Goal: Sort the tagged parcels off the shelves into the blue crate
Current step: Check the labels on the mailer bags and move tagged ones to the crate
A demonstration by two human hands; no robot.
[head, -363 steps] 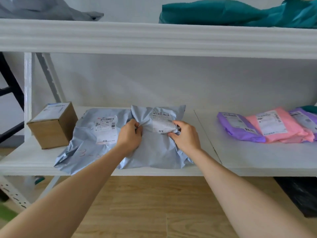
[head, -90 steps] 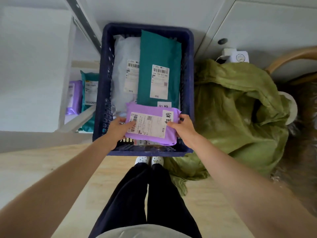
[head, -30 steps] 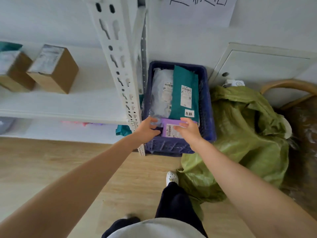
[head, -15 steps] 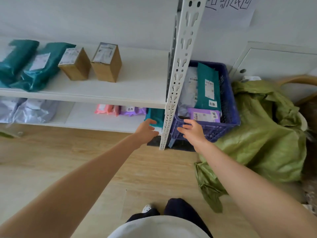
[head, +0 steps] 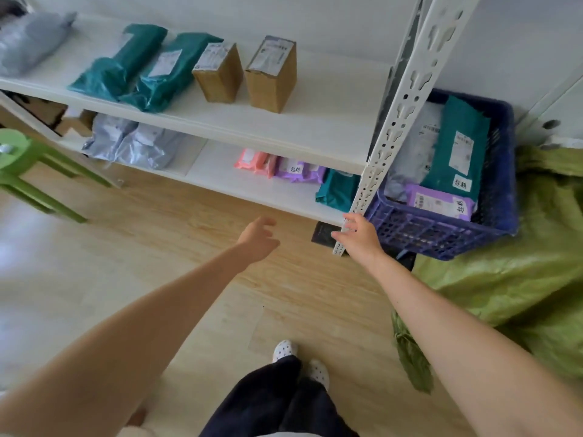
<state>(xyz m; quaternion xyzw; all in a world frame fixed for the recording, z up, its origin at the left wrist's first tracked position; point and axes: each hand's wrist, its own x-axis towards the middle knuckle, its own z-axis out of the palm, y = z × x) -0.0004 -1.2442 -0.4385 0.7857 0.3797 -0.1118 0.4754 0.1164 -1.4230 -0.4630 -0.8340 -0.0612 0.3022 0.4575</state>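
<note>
Parcels: none held. 2 hands empty, fingers loosely spread. Left hand (head: 258,238) over floor (head: 151,253), right hand (head: 359,236) at shelf post (head: 407,89). Tagged purple parcel (head: 291,169) lies ahead on lower shelf (head: 220,173), nearer left hand; blue crate (head: 441,230) just right.

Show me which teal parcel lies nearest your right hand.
The teal parcel on the lower shelf, just left of the white upright, is nearest the right hand; two others lie on the upper shelf, one in the blue crate.
</note>
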